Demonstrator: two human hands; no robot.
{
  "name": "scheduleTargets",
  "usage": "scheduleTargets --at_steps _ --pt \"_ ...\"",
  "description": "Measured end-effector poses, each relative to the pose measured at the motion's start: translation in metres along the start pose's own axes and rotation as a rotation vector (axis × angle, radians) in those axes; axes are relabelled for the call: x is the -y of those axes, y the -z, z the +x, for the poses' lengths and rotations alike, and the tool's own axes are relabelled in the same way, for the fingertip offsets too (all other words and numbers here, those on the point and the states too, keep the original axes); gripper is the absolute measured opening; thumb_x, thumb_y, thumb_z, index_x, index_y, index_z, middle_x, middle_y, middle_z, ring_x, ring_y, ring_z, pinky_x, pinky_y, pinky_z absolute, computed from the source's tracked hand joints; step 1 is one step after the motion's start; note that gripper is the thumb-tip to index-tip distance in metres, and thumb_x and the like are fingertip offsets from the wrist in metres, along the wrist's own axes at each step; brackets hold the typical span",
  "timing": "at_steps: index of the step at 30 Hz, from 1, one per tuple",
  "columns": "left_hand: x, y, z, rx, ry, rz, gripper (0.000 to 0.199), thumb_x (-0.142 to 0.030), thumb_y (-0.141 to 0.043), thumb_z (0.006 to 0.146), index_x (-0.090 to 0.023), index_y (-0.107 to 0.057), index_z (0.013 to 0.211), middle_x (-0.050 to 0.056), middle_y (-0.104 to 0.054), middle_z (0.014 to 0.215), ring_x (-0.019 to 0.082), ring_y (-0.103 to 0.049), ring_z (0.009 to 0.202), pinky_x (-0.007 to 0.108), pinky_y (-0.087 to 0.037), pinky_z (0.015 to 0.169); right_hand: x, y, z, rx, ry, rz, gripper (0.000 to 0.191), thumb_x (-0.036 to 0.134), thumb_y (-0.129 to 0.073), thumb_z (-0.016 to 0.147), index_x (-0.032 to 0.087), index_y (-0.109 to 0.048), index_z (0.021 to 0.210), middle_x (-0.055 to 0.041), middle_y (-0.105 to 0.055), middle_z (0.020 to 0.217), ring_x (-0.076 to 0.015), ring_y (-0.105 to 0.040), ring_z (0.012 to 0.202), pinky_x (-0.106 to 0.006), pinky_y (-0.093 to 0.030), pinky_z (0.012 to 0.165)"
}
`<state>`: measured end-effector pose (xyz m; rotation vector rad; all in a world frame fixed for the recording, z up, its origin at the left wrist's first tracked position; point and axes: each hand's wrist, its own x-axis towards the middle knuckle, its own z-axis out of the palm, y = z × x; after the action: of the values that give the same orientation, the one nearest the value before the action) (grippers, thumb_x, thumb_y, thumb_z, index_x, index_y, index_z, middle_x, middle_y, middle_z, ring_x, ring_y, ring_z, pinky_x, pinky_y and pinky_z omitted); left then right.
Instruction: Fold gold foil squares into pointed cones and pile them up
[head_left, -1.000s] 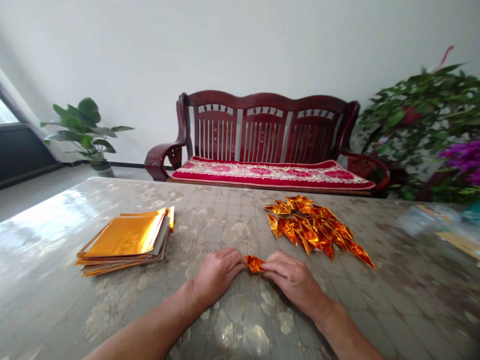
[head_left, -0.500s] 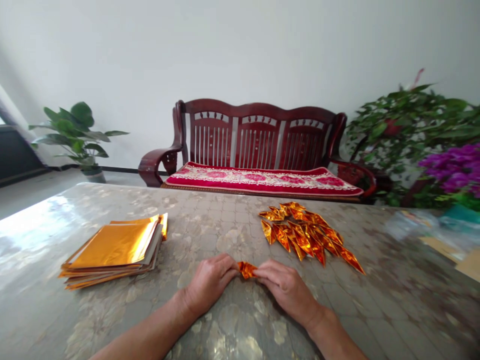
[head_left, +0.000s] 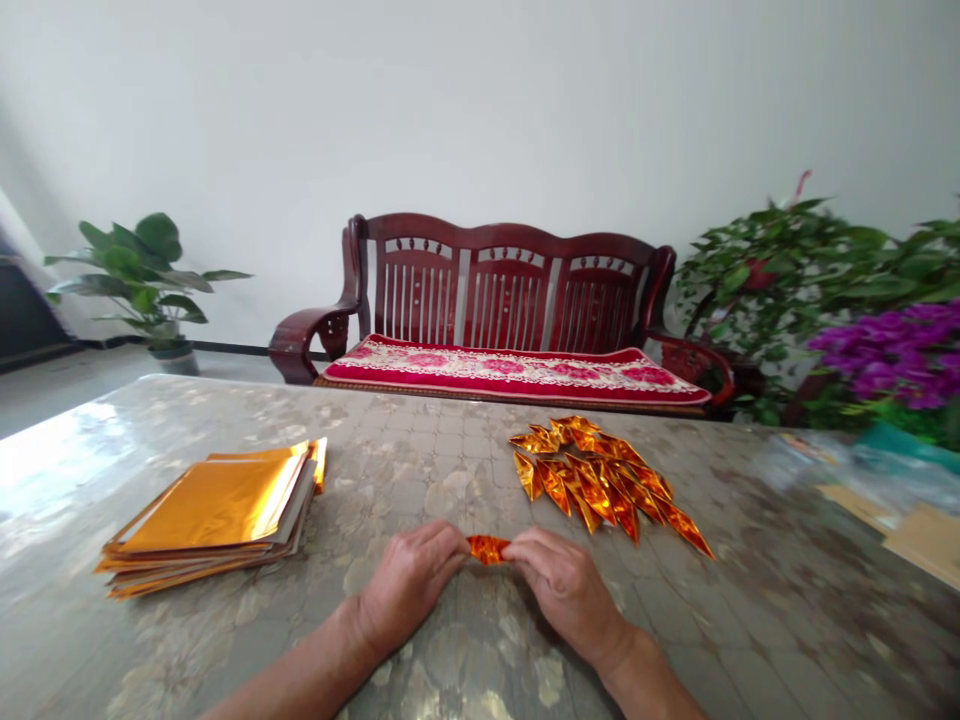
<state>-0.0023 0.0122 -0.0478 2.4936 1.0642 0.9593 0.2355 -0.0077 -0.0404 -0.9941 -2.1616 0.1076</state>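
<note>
Between my hands is a small folded piece of shiny orange-gold foil paper [head_left: 488,549], held just over the table near its front middle. My left hand [head_left: 417,572] pinches its left end, and my right hand [head_left: 561,578] pinches the right end. Fingertips cover both ends, so only the crinkled middle shows. To the left lies a stack of flat gold foil sheets [head_left: 214,503], slightly fanned. Beyond my right hand, a pile of several folded foil pieces [head_left: 600,478] with pointed ends rests on the table.
The table [head_left: 420,470] has a glossy, flower-patterned cover. At its right side lie clear plastic wrapping [head_left: 806,458] and brown cardboard [head_left: 926,540]. Behind stands a dark red wooden bench [head_left: 506,280] with a red patterned cushion. Potted plants [head_left: 154,270] and purple flowers [head_left: 896,350] flank it.
The view has shifted slightly, so the whole scene sits a little lower and further left. Both hands keep their pinch on the folded foil paper, whose visible middle looks a little straighter.
</note>
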Motion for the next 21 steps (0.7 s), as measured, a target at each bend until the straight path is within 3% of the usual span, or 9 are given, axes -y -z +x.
scheduleTargets --at_steps 9,13,16,21 --pt "0.002 -0.003 0.002 -0.015 -0.026 -0.02 0.022 -0.026 -0.046 0.101 -0.021 -0.065 0.089 0.001 -0.068 0.083 0.012 -0.065 0.076 0.018 -0.05 0.073 0.007 0.007 0.002 0.055 -0.071 0.195 0.018 0.024 -0.053 0.097 0.022 -0.071 0.1 -0.0052 -0.071 0.099 -0.0168 -0.066 0.091 -0.029 -0.053 0.082" --pt "-0.001 -0.003 0.003 -0.025 -0.06 -0.02 0.019 -0.023 -0.048 0.1 -0.021 -0.065 0.091 0.002 -0.069 0.087 0.013 -0.066 0.079 0.019 -0.05 0.075 0.013 0.006 0.005 -0.044 -0.158 0.294 0.02 0.024 -0.053 0.097 0.022 -0.07 0.086 -0.0042 -0.071 0.096 -0.0164 -0.067 0.09 -0.028 -0.052 0.083" --pt "-0.004 -0.003 0.004 -0.039 -0.097 0.002 0.018 -0.022 -0.049 0.1 -0.022 -0.065 0.094 0.002 -0.071 0.09 0.013 -0.067 0.081 0.02 -0.05 0.077 0.016 0.001 0.009 -0.135 -0.209 0.243 0.011 0.023 -0.059 0.092 0.022 -0.069 0.088 -0.0051 -0.071 0.095 -0.0187 -0.067 0.092 -0.03 -0.052 0.084" --pt "-0.008 -0.003 0.005 -0.044 -0.147 0.044 0.016 -0.02 -0.049 0.099 -0.021 -0.064 0.095 0.002 -0.072 0.093 0.014 -0.067 0.082 0.022 -0.05 0.076 0.017 -0.008 0.013 -0.106 -0.303 0.071 0.015 0.02 -0.065 0.085 0.023 -0.071 0.098 -0.0049 -0.071 0.098 -0.0218 -0.067 0.093 -0.033 -0.052 0.085"
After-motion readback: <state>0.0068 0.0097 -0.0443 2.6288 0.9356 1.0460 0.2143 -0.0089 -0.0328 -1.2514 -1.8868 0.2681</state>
